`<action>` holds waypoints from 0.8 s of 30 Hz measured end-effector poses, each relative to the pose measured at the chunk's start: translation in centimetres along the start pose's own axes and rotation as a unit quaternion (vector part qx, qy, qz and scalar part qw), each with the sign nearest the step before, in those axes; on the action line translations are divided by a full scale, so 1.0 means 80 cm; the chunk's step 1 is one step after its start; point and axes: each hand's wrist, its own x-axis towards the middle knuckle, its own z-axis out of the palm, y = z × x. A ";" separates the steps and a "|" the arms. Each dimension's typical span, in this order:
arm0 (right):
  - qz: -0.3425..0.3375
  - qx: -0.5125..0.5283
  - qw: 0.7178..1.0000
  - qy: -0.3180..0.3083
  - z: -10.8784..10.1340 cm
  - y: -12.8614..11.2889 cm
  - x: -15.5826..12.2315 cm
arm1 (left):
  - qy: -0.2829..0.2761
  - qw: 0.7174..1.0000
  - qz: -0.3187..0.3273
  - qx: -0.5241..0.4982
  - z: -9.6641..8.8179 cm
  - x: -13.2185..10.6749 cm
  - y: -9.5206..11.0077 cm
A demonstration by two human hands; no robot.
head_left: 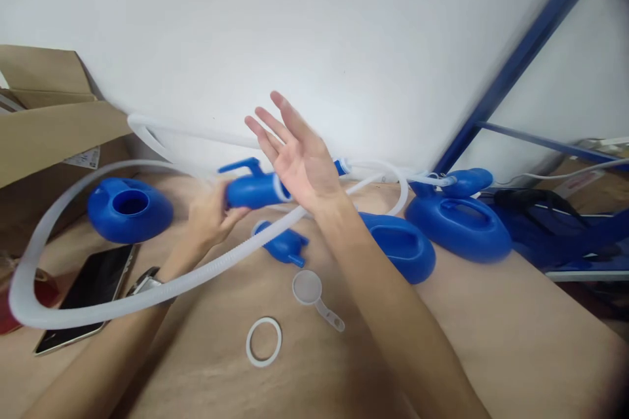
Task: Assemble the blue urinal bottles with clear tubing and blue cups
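My left hand [212, 216] is closed around a blue plastic funnel piece [250, 188] with a small handle on top, held above the table. A white corrugated hose [98, 304] runs from that piece, looping left and over my left wrist. My right hand [295, 157] is raised just in front of the blue piece, palm up and fingers spread, holding nothing. Below the hands lie a second small blue fitting [284, 245], a clear round lid with a tab [309, 291] and a white ring [264, 340].
Blue plastic bottles lie on the table: one at left [130, 208], one behind my right forearm [403, 245], one at right [459, 222]. A phone [93, 294] lies at left. A cardboard box [49, 124] stands far left; a blue metal frame [521, 59] rises at right.
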 end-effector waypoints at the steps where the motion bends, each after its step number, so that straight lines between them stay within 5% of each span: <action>1: -0.017 -0.029 0.999 0.000 -0.002 -0.002 -0.008 | -0.027 0.999 0.020 0.039 -0.001 -0.001 0.011; 8: -0.065 -0.230 0.971 0.014 -0.053 -0.018 -0.096 | -0.161 0.967 0.146 0.135 -0.013 -0.005 0.048; 16: -0.077 -0.433 0.880 -0.177 -0.083 -0.008 -0.138 | -0.136 0.974 0.183 -0.015 -0.021 -0.033 0.039; 19: -0.085 -0.473 0.859 -0.173 -0.082 0.007 -0.133 | -0.114 0.965 0.234 -0.022 -0.031 -0.048 0.042; 24: -0.109 -0.503 0.854 -0.081 -0.075 0.027 -0.121 | -0.047 0.950 0.291 -0.106 -0.042 -0.097 0.049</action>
